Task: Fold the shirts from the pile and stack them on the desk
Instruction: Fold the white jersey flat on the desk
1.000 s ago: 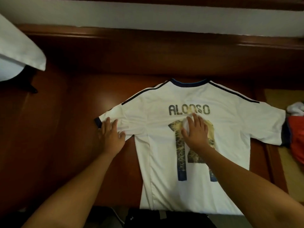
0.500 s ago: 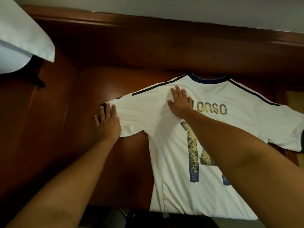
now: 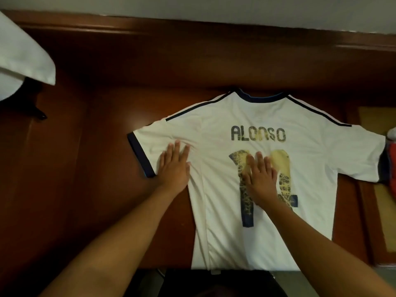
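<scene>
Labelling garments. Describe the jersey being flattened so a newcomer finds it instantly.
On the dark wooden desk, it is the white jersey lying spread, back up, under both hands. Navy collar and cuffs, and "ALONSO" printed above a cracked number, set it apart from the red garment at right.

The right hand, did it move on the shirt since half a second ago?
Yes. The right hand went from beside the first letters of ALONSO down onto the printed number, toward the hem of the white shirt.
</scene>
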`<state>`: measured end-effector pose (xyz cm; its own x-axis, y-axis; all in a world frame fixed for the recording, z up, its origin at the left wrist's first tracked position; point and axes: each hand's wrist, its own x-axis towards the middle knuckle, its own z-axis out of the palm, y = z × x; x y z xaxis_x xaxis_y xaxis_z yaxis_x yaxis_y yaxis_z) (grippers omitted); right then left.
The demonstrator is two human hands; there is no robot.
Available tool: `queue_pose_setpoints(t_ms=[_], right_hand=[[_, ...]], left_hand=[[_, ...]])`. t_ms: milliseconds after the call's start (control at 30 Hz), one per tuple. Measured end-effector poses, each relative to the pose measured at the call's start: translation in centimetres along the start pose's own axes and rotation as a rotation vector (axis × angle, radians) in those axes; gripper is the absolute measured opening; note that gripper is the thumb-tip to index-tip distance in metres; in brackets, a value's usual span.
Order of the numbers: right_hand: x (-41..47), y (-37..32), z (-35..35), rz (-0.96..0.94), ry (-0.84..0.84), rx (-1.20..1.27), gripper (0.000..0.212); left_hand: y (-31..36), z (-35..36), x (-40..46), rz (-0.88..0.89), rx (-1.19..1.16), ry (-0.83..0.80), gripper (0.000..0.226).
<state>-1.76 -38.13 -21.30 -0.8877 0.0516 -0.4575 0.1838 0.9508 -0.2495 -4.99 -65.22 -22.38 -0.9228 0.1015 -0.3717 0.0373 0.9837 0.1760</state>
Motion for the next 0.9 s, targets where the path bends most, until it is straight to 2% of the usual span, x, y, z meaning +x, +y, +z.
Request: queue_pose_setpoints(t_ms=[100,200,433,600,700,833,900], right_hand=[[1.3,0.4,-0.4,0.004,-0.015,-0.016,0.062],[1.8,0.2,-1.6,-0.019,-0.006,0.041,0.058],[-6.0,7.0,-1.7,-0.018,0.182,0.273,0.045],[-13.8,14.3,-0.4,0.271,0.258,0.382,0.048],[-16.2,16.6,0.1,0.395,0.227,0.451,0.052],[-17.1,16.9,0.0,0.502,0.188,0.620,0.047],[-17.1,16.7,-0.5,0.605,0.151,0.736,0.043]], left_hand=[[-0.7,-1.1,1.1,0.012,0.026,-0.018,0.056],[0.2,-1.6,0.3,-0.037,-0.004,0.015,0.054],[4.7,1.6,-8.8,-0.151,-0.186,0.156,0.051],[8.3,5.2,-16.0,-0.425,-0.433,0.124,0.039],[10.6,6.2,-18.5,-0.547,-0.568,0.123,0.038],[12.6,6.4,-20.2,-0.602,-0.492,0.134,0.029],[12.7,6.3,-20.4,-0.598,-0.314,0.132,0.025]])
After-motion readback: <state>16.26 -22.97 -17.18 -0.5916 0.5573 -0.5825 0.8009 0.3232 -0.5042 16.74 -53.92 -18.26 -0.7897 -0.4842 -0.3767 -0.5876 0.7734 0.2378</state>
